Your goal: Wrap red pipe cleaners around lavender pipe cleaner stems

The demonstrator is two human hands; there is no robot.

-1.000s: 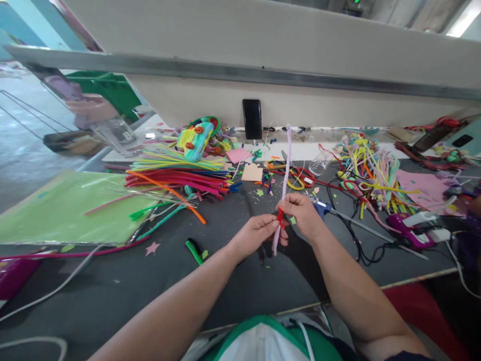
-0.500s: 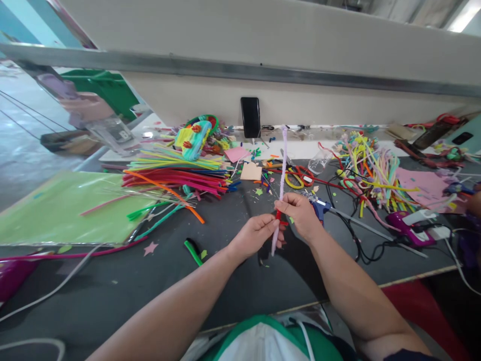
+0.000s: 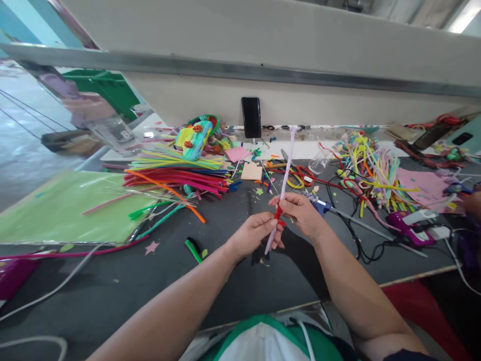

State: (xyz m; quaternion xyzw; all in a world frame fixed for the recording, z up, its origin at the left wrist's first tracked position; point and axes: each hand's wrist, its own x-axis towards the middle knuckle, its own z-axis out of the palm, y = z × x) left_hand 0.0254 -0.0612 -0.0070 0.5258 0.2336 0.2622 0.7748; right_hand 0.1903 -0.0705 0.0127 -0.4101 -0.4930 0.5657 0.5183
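Between my two hands a fuzzy lavender pipe cleaner (image 3: 288, 165) stands nearly upright, its top leaning right. A short red pipe cleaner (image 3: 278, 212) is wound around its lower part, with an end sticking out to the right. My left hand (image 3: 257, 229) is closed, pinching the lavender stem just below the red wrap. From the right, my right hand (image 3: 300, 213) is closed on the stem at the red wrap, thumb and fingers together. The lower end of the lavender stem pokes out beneath my left fingers.
Bundled pipe cleaners (image 3: 180, 178) lie left, by a green sheet pack (image 3: 67, 208). Behind my hands are yellow-handled scissors (image 3: 295, 179) and a propped phone (image 3: 251, 118). On the right are a blue glue gun (image 3: 321, 205), cables, a purple power strip (image 3: 406, 228) and a pile of stems (image 3: 379, 175).
The lavender pipe cleaner has tilted, its top moving right and its lower end left. My right fingers have shifted at the red wrap, which shows more now.
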